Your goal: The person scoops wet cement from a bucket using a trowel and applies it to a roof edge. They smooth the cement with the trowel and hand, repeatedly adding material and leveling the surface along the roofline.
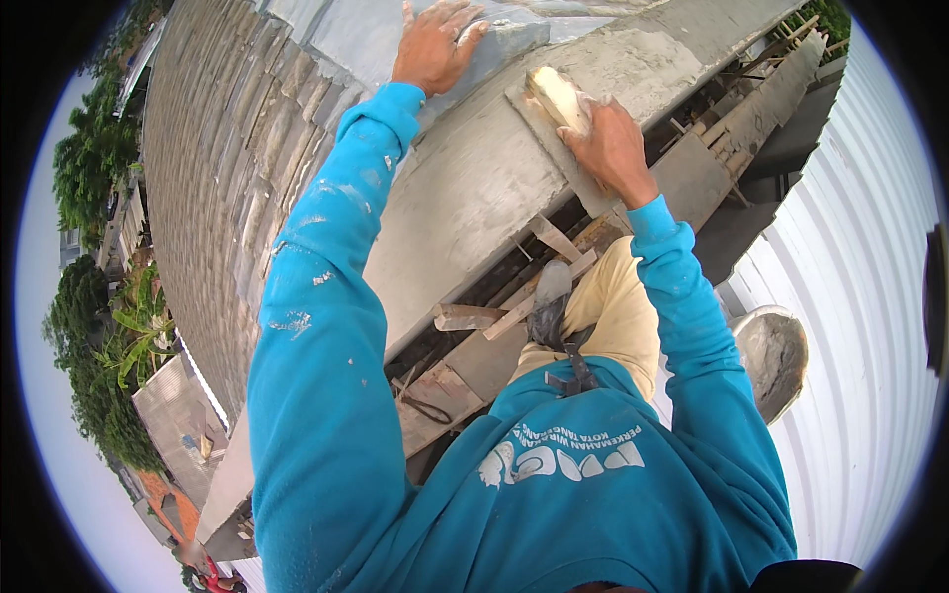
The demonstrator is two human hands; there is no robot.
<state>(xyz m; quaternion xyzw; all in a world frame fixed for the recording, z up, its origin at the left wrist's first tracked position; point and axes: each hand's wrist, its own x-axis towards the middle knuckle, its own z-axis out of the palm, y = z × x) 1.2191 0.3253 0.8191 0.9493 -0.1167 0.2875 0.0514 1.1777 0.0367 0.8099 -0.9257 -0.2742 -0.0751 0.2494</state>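
left hand (435, 54) lies palm down at 12 o'clock, fingers (407, 16) parted, left arm (321, 267) outstretched; right hand (611, 148) curls in a grip at 1 o'clock.

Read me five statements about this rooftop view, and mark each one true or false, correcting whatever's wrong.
1. The bare right hand grips a flat grey float with a pale yellow handle. True.
2. The bare left hand is clenched around a hammer. False: the left hand is open with its fingers spread, and no tool shows in it.
3. The long sweatshirt sleeves are bright red. False: the sleeves are blue, with pale splashes on the left one.
4. The trousers are pale yellow. True.
5. A round container with a grey inside lies on the person's left. False: the container is on the right, by white corrugated roofing.
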